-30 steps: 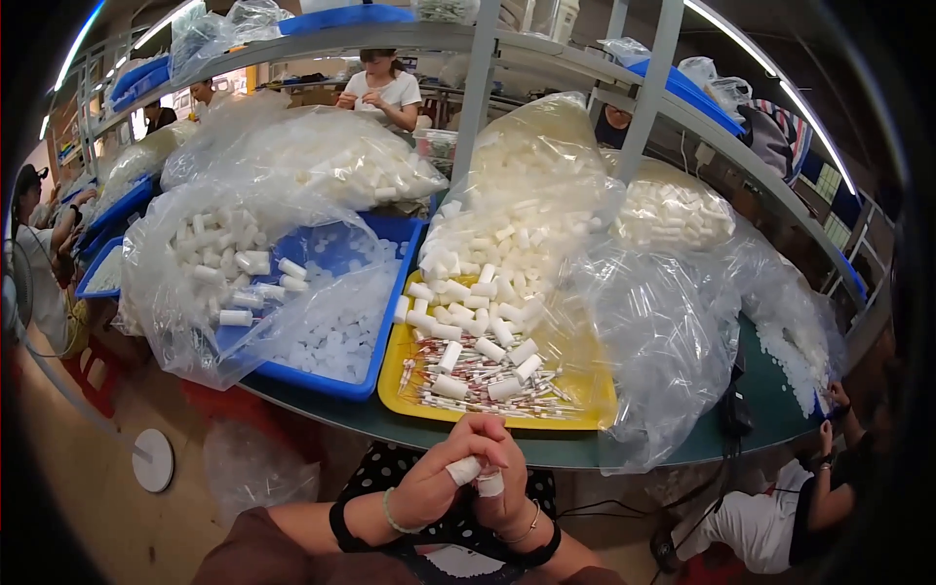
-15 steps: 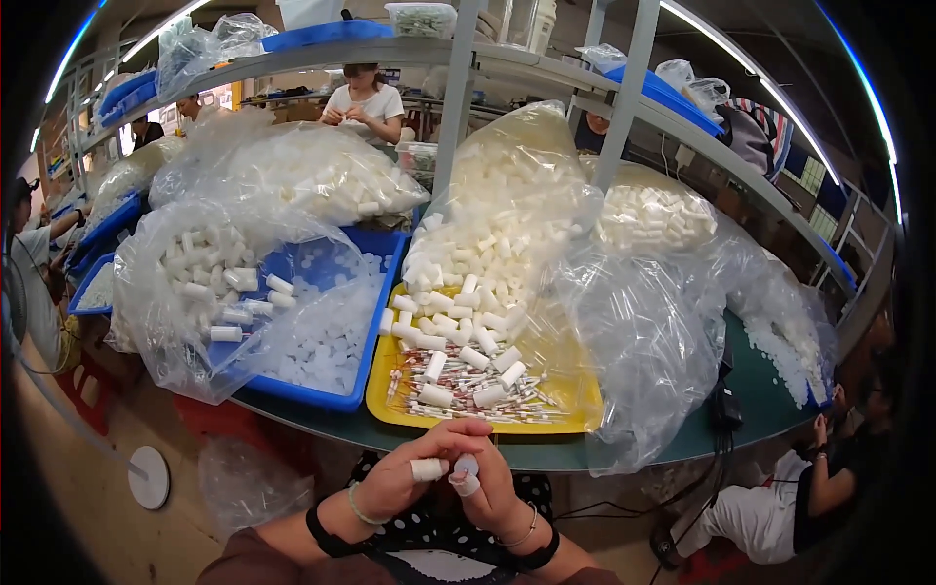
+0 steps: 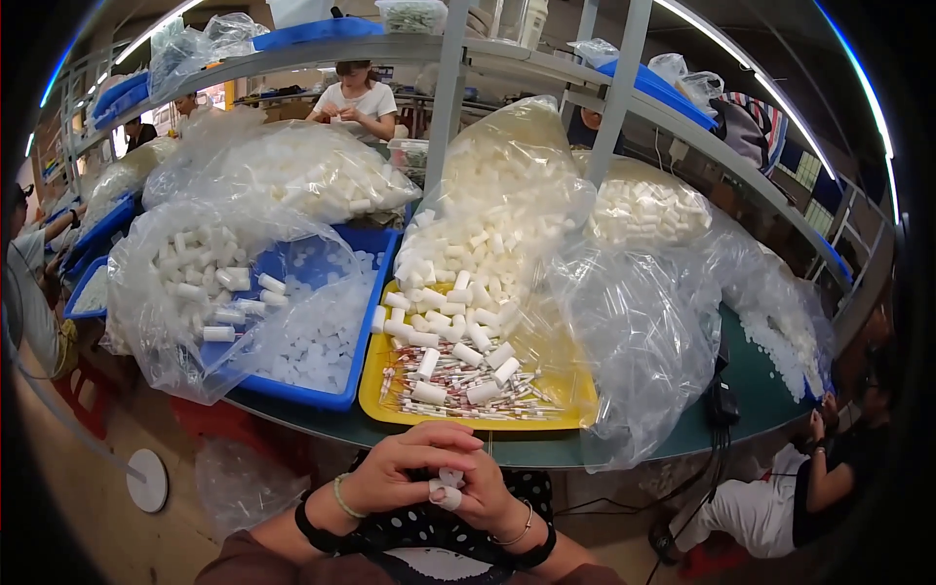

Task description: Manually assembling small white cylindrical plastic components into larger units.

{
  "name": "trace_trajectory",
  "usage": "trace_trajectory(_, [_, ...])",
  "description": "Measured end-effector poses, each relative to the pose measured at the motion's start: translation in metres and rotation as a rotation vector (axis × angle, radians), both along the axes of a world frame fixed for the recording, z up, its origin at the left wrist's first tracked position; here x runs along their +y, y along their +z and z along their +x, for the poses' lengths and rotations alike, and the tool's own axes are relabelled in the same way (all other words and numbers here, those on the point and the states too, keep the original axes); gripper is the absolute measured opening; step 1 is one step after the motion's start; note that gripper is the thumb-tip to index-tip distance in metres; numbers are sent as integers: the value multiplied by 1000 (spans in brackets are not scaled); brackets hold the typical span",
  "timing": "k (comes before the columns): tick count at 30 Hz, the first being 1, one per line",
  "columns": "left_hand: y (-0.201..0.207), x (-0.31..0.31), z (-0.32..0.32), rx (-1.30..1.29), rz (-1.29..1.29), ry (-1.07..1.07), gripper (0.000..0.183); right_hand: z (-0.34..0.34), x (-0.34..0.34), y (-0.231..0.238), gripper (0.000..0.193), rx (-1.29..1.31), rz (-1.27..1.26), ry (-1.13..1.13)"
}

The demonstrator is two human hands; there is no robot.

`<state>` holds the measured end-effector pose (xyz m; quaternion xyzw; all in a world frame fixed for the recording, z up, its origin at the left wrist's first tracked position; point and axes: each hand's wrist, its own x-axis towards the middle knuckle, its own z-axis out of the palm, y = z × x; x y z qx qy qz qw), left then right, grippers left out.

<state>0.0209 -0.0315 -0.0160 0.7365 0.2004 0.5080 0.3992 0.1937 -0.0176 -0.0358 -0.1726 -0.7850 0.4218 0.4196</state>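
Observation:
My two hands meet in front of the yellow tray (image 3: pixel 575 409), above a polka-dot cloth on my lap. Between them sits a small white cylindrical plastic piece (image 3: pixel 450 477), mostly covered by fingers. My right hand (image 3: pixel 492 497) is closed on it, its thumb in a white finger wrap. Curled over from the other side, my left hand (image 3: pixel 395 475) has its fingertips against the right fingers and its thumb at the piece. Inside the tray lie thin red-and-white wired parts (image 3: pixel 517 398) and loose white cylinders (image 3: pixel 429 363).
Left of the yellow tray, a blue tray (image 3: pixel 336 398) holds small translucent caps (image 3: pixel 307 356). Bags of white cylinders (image 3: pixel 507 185) rise behind, beneath a grey shelf frame. An emptier clear bag (image 3: pixel 634 351) hangs over the green table edge. Co-workers sit behind and at both sides.
The left fingers have closed further over the right hand, and the left thumb has moved in beside the white piece. The whole view has shifted slightly.

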Motion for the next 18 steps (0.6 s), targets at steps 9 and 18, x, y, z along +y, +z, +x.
trace_trajectory(9, [3,12,-5,100,116,61,32,-8,4,4,32,36,17,-52])
trace_trajectory(18, [-5,5,-7,-32,-144,85,34,-12,-1,-2,28,98,-96,-61])
